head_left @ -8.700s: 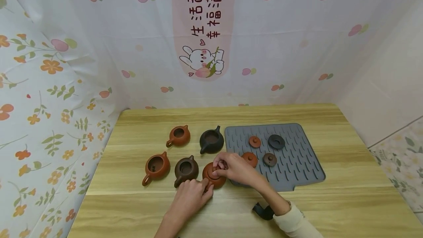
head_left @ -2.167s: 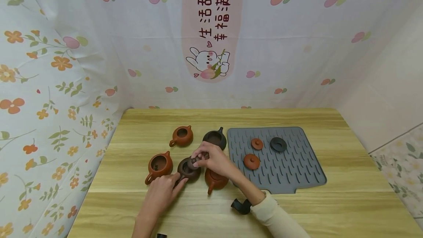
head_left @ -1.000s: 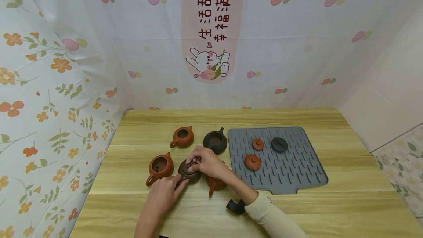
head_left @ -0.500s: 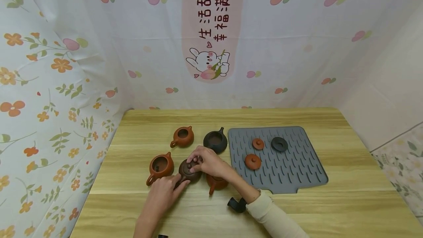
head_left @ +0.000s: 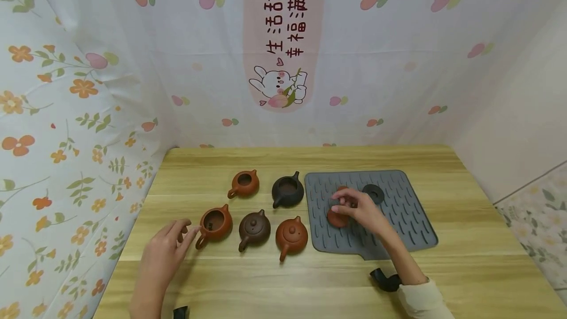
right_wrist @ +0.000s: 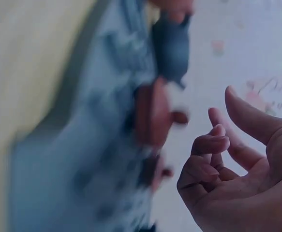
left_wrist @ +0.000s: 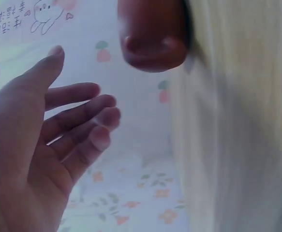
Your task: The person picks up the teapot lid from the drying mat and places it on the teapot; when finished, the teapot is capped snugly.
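My left hand [head_left: 161, 255], fingers bent loosely, hovers beside the handle of a lidless orange clay teapot [head_left: 224, 230]; that teapot also shows in the left wrist view. Over the grey mat, my right hand [head_left: 362, 210] is close above an orange teapot lid [head_left: 337, 219], thumb and forefinger apart and nothing between them. In the right wrist view this lid [right_wrist: 153, 116] stands clear of the fingertips. A smaller orange lid [head_left: 342, 189] is partly hidden behind the hand. Farther right lies a black ring-shaped lid [head_left: 377, 199]. Lids sit on the dark brown teapot [head_left: 261, 233] and the right-hand orange teapot [head_left: 299, 245].
Behind them stand a small orange teapot [head_left: 249, 190] and a black teapot [head_left: 288, 201], both lidless. The grey ridged mat [head_left: 407, 220] lies on the right of the wooden table [head_left: 266, 289]. Black wrist straps show near both forearms. Patterned cloth hangs at the back and left.
First the orange teapot, then the dark brown one, received its lid from the right hand. Since then the right hand has let go and swung to the mat; the left has moved left off the brown teapot.
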Demonstrator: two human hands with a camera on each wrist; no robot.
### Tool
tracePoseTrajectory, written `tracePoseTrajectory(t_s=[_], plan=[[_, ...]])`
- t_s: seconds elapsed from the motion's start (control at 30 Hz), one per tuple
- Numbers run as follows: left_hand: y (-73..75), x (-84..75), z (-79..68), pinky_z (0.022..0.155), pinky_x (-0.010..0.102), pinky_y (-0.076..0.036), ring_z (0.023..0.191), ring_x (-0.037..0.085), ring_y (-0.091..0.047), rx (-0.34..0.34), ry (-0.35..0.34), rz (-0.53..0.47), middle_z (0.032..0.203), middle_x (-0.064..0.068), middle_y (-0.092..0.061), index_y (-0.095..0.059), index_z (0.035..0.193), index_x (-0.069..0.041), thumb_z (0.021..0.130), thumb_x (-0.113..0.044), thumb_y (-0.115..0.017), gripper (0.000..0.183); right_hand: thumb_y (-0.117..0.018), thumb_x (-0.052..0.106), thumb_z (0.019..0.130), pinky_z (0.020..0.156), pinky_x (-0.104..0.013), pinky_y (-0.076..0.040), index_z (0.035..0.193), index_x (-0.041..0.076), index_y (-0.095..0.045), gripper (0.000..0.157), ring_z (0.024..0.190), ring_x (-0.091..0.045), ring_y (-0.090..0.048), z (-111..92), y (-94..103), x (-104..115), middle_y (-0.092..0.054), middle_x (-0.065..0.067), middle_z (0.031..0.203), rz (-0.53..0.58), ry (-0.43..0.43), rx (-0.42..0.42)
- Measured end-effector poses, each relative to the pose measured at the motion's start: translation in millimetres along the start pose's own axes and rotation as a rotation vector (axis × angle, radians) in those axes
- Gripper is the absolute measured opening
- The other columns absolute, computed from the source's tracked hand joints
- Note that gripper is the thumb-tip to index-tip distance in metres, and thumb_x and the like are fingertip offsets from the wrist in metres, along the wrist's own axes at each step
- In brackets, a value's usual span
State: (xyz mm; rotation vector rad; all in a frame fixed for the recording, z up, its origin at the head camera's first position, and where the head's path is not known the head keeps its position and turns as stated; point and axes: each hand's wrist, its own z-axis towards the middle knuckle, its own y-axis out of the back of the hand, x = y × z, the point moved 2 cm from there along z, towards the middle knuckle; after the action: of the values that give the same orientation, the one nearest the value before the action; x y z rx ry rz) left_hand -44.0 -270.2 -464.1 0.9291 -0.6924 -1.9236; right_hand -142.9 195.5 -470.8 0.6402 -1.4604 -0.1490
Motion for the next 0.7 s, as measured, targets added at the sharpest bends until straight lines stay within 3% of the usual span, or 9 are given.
tracePoseTrajectory(t_s=[0.07,0.2,0.47,0.6,0.7], plan=[[-1.7,2.5,-1.3,0.056,0.038,-0.056,0.063,0.021,-0.067,0.060,0.032,0.001,0.083,0.009,-0.071,-0.076,0.104,-0.001,0.095,-0.021,-0.087,0.024,-0.079,0.007,0.100,0.068,-0.029,-0.044,0.126,-0.007,-0.071,0.030,0.077,-0.012,-0.053,-8,7.3,-11,-0.059,-0.009,0.100,0.007,-0.025,-0.014],[-10.3,3.4,-2.5,0.058,0.035,-0.054,0.065,0.016,-0.065,0.141,0.049,0.009,0.081,0.003,-0.067,-0.075,0.100,-0.006,0.090,-0.019,-0.091,0.023,-0.079,0.009,0.101,0.070,-0.028,-0.044,0.127,-0.005,-0.070,0.031,0.078,-0.012,-0.053,-17,12.0,-22,-0.058,-0.010,0.101,0.029,-0.065,-0.023],[-25.3,12.1,-9.9,0.054,0.035,-0.042,0.060,0.005,-0.043,0.175,0.048,-0.018,0.072,-0.005,-0.054,-0.062,0.085,-0.014,0.100,-0.039,-0.080,0.035,-0.081,0.004,0.098,0.068,-0.028,-0.041,0.124,-0.005,-0.071,0.030,0.073,-0.010,-0.050,-16,2.1,-30,-0.058,-0.008,0.099,0.048,-0.054,-0.004],[-25.1,11.1,-10.7,0.055,0.032,-0.041,0.060,0.003,-0.040,0.201,0.047,-0.005,0.070,-0.008,-0.051,-0.060,0.082,-0.016,0.095,-0.032,-0.086,0.034,-0.081,0.004,0.098,0.067,-0.028,-0.040,0.125,-0.006,-0.071,0.030,0.073,-0.011,-0.048,-15,-1.5,-32,-0.055,-0.010,0.099,0.069,-0.071,0.001],[-27.9,13.8,-12.5,0.053,0.036,-0.040,0.059,0.002,-0.037,0.183,0.047,-0.010,0.068,-0.011,-0.049,-0.056,0.079,-0.018,0.095,-0.034,-0.086,0.037,-0.081,0.003,0.097,0.066,-0.029,-0.040,0.125,-0.007,-0.071,0.032,0.074,-0.012,-0.046,-15,-1.9,-35,-0.053,-0.011,0.100,0.100,-0.083,-0.002]])
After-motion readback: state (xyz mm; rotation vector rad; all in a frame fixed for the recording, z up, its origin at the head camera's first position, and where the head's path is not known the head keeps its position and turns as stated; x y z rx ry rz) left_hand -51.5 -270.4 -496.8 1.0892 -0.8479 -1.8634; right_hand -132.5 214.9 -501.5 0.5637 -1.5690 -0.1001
